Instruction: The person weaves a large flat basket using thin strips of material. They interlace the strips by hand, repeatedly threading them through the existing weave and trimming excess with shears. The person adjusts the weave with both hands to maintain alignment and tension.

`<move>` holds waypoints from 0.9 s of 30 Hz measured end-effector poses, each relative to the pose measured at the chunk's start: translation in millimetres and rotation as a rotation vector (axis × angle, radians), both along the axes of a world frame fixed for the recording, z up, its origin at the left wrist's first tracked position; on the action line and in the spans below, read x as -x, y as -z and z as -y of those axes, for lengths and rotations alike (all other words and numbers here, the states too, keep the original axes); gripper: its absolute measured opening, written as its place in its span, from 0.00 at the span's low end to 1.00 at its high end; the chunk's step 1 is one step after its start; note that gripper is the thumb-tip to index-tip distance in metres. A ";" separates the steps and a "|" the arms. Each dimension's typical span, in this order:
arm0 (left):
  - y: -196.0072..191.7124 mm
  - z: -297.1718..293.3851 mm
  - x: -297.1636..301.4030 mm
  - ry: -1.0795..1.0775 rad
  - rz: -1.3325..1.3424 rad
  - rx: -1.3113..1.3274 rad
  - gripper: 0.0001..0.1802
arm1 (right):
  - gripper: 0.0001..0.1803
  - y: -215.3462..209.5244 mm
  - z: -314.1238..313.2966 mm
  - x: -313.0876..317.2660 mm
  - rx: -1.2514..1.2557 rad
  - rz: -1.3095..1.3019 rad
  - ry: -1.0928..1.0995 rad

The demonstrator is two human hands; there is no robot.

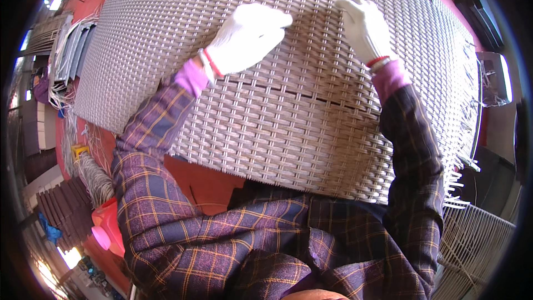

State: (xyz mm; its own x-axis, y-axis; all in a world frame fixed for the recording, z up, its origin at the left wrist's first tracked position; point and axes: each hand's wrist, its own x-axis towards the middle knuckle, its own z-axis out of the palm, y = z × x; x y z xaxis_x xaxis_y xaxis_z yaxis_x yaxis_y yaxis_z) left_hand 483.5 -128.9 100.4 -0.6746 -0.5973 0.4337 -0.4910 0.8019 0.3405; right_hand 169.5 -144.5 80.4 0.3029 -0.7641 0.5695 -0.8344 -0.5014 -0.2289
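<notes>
A large woven wicker panel (288,105) of beige-grey strands fills the middle of the head view, its loose strand ends sticking out along the right and lower edges. My left hand (247,36), in a white glove, lies on the weave near the top centre with the fingers curled together. To its right my right hand (363,25), also gloved in white, presses flat on the panel. A narrow dark gap in the weave runs across just below both wrists. Purple plaid sleeves cover both forearms.
Bundles of loose wicker strands (91,175) and a stack of grey panels (75,44) lie at the left on a red floor. A pink plastic stool (108,228) stands at the lower left. A white wire frame (477,239) sits at the lower right.
</notes>
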 end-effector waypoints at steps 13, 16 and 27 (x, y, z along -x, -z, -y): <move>41.8 91.3 58.8 -0.022 0.368 0.363 0.25 | 0.14 38.5 27.5 -12.7 -0.068 -0.142 0.010; 27.6 57.0 59.7 0.042 0.459 0.277 0.21 | 0.13 30.0 14.1 -17.9 -0.065 -0.202 0.013; 1.6 -56.1 45.4 0.208 0.530 0.359 0.20 | 0.11 -1.4 -89.6 -17.8 -0.243 -0.245 -0.292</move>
